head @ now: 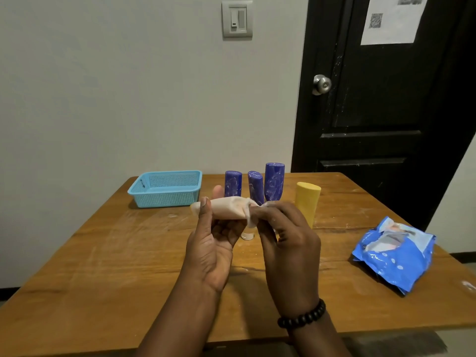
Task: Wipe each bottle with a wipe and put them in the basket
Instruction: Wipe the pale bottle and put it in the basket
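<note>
We hold a pale peach bottle point(226, 207) lying sideways in the air above the wooden table point(128, 253), our left hand point(213, 243) curled round its left end, thumb on the front and fingers behind. Our right hand point(286, 235), with a dark bead bracelet point(301, 315) on the wrist, pinches a white wipe point(248, 215) wrapped round the bottle's right end. Behind our hands, three blue bottles point(274, 181) stand upright in a row, and a yellow bottle point(307, 202) stands just to their right. A small white cap point(247, 236) shows on the table between our hands; we cannot tell which bottle it belongs to. The light blue basket point(164, 189) sits at the far left of the table, nothing visible in it. The blue pack of wipes point(394, 253) lies torn open on the right, well apart from the bottles. A black door point(386, 99) stands behind.
</note>
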Action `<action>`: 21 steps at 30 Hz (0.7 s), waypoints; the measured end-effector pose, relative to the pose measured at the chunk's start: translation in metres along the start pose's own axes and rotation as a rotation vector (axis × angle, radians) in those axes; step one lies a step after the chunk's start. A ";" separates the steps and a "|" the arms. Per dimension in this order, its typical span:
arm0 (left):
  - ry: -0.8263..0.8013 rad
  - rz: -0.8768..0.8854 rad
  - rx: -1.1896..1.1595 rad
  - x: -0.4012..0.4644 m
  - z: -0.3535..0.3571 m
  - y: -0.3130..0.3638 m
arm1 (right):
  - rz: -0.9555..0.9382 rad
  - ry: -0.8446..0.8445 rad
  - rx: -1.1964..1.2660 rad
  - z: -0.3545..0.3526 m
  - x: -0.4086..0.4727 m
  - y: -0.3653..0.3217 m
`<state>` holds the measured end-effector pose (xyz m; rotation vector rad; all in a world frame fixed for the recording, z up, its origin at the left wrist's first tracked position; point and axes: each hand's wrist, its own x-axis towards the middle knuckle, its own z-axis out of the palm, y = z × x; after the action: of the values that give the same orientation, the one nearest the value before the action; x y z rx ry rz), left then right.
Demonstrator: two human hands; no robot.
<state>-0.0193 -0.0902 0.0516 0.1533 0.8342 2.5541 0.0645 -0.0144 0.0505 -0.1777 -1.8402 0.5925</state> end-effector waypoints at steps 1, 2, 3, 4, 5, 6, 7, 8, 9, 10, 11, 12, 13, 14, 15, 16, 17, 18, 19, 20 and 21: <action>0.003 0.004 0.004 -0.001 0.000 0.001 | -0.008 -0.003 -0.014 0.000 0.000 -0.002; 0.001 0.002 0.006 -0.001 0.001 0.001 | -0.032 -0.004 -0.022 0.000 0.000 -0.005; -0.001 0.000 0.009 -0.002 0.002 0.001 | -0.054 -0.001 -0.020 0.002 0.000 -0.011; 0.001 0.001 0.014 -0.002 0.002 0.000 | -0.068 0.006 -0.010 0.003 0.000 -0.016; -0.004 0.004 0.017 -0.002 0.002 0.000 | -0.068 0.016 0.006 0.004 -0.001 -0.018; -0.007 0.010 0.018 -0.001 0.002 0.000 | -0.056 0.025 0.022 0.005 -0.002 -0.017; -0.008 0.018 0.009 0.000 0.001 0.002 | -0.034 0.028 0.034 0.005 -0.002 -0.014; -0.010 0.026 -0.009 0.001 0.001 0.004 | -0.006 0.025 0.039 0.004 -0.003 -0.009; -0.011 0.035 -0.032 0.001 0.001 0.007 | 0.023 0.016 0.042 0.003 -0.003 -0.004; -0.014 0.039 -0.049 0.001 0.001 0.008 | 0.048 0.008 0.045 0.003 -0.003 -0.001; -0.022 0.038 -0.049 0.001 0.001 0.008 | 0.063 0.007 0.044 0.002 -0.003 0.000; -0.037 0.037 -0.032 0.000 0.001 0.006 | 0.061 0.018 0.034 0.003 -0.002 -0.002; -0.050 0.040 -0.006 -0.001 0.001 0.004 | 0.044 0.037 0.020 0.003 -0.001 -0.007; -0.056 0.045 0.024 -0.001 0.000 0.002 | 0.015 0.055 0.008 0.003 -0.001 -0.013; -0.061 0.045 0.041 -0.002 0.001 0.001 | -0.014 0.066 0.001 0.004 0.000 -0.018; -0.062 0.044 0.044 -0.003 0.003 0.001 | -0.032 0.068 0.004 0.004 0.001 -0.021; -0.059 0.048 0.038 -0.003 0.003 0.002 | -0.031 0.062 0.018 0.004 0.001 -0.022; -0.058 0.053 0.030 -0.003 0.004 0.004 | -0.016 0.055 0.041 0.003 0.002 -0.019; -0.061 0.061 0.016 -0.003 0.004 0.006 | 0.007 0.048 0.061 0.002 0.002 -0.014; -0.067 0.069 0.004 -0.002 0.004 0.009 | 0.032 0.034 0.074 0.001 0.003 -0.009; -0.079 0.080 0.002 -0.002 0.003 0.010 | 0.057 0.014 0.084 0.000 0.003 -0.004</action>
<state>-0.0208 -0.0965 0.0594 0.2917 0.8160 2.6029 0.0642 -0.0165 0.0551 -0.1779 -1.7979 0.7053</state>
